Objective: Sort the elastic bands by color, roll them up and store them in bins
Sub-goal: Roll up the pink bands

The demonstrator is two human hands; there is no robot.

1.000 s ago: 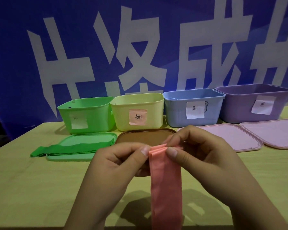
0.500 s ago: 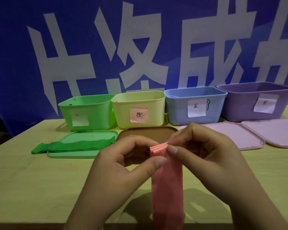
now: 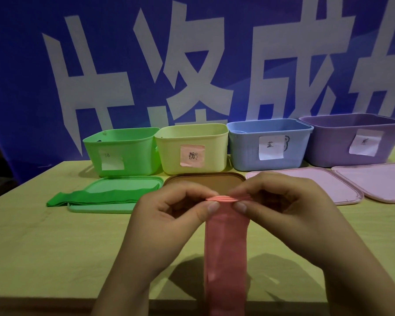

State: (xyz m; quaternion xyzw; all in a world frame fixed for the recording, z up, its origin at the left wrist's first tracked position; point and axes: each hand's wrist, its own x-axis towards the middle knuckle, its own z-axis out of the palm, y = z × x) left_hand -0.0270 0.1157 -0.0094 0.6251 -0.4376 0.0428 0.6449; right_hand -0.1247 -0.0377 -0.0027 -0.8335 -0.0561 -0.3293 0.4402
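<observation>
Since the earlier frame the left hand (image 3: 169, 215) had shifted its pinch outward, both it and the right hand (image 3: 281, 208) gripping the soft, limp pink band (image 3: 226, 252) at its layered top edge, frame centre.

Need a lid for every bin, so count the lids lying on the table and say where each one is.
4: green lid under the green bands, brown lid behind the hands, two pink lids at right. None looks hidden.
</observation>
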